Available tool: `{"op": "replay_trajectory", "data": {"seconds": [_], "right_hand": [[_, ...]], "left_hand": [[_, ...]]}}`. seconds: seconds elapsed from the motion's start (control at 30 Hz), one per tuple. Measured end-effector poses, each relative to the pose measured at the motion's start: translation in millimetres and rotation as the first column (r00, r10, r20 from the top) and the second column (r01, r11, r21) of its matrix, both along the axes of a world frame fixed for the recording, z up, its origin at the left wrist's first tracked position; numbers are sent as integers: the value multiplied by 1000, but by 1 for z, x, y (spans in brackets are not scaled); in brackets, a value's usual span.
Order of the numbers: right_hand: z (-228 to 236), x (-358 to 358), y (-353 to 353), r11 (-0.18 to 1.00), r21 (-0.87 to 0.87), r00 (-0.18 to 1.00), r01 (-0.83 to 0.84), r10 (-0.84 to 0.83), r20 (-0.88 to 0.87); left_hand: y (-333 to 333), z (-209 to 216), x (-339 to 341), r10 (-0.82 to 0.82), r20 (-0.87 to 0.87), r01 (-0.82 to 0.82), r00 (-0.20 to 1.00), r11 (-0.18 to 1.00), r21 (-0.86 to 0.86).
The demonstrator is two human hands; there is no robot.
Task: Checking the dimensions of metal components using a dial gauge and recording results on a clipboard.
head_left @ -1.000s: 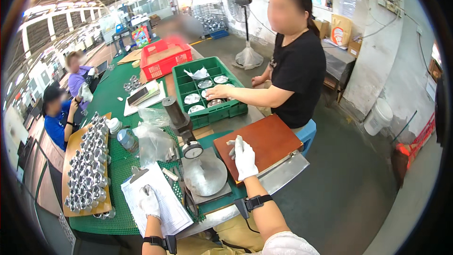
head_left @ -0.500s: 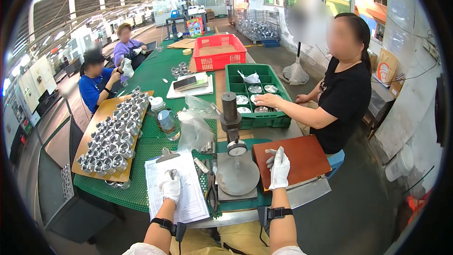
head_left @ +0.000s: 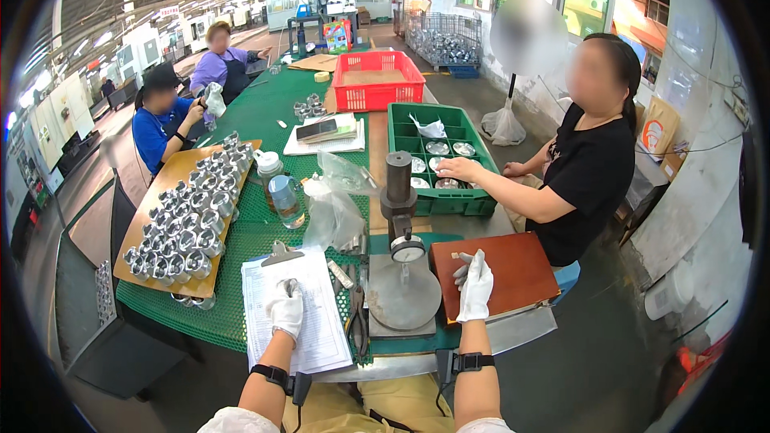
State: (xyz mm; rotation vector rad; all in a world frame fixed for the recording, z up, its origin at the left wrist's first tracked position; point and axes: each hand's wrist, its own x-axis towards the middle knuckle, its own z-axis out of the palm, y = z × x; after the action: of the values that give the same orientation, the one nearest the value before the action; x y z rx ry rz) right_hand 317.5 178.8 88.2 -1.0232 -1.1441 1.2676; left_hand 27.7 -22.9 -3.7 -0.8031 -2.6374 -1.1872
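My left hand (head_left: 285,309), in a white glove, is over the papers on a clipboard (head_left: 313,345). Its fingers are curled in, and whatever they may hold is hidden. My right hand (head_left: 476,289), gloved too with greyish fingertips, rests at the left part of a reddish-brown case (head_left: 513,273). Its fingers point up and stand loosely apart, with nothing visible in them. Between my hands stands a dial gauge (head_left: 407,249) on a thick post (head_left: 399,176), above a round metal plate (head_left: 403,303). Pliers (head_left: 358,321) and a small whitish stick-like piece (head_left: 340,274) lie beside the clipboard.
Metal pistons (head_left: 188,224) crowd a wooden board (head_left: 132,269) at left. Bottles (head_left: 285,202) and plastic bags (head_left: 333,216) stand nearby. A co-worker's hand (head_left: 459,169) reaches into a divided green crate (head_left: 449,206) with round metal parts; behind is a red crate (head_left: 377,99). Two people sit far left.
My left hand has shifted slightly left and up over the papers, its fingers more curled. My right hand stays nearly in place. The view has turned a little.
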Motion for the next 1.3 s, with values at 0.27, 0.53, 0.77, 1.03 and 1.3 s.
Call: {"op": "replay_trajectory", "data": {"seconds": [0.27,0.53,0.77,1.03,1.3], "right_hand": [[-5,-1,4,1000,15,1000,-17,17,13],[-9,1,7,999,23,999,-33,33,-14],[1,-2,10,994,1,993,-107,107,49],[56,-23,21,969,109,963,-220,198,180],[48,-23,9,954,30,909,-298,274,314]], "left_hand": [[-2,-11,-8,4,-55,-6,999,999,-33],[1,-2,-2,13,-58,-13,998,1000,-8],[-1,-8,-7,8,-122,-9,992,1000,-4],[-2,2,0,4,-53,-5,999,1000,-22],[-2,-2,-1,35,-21,-36,999,999,-21]]}}
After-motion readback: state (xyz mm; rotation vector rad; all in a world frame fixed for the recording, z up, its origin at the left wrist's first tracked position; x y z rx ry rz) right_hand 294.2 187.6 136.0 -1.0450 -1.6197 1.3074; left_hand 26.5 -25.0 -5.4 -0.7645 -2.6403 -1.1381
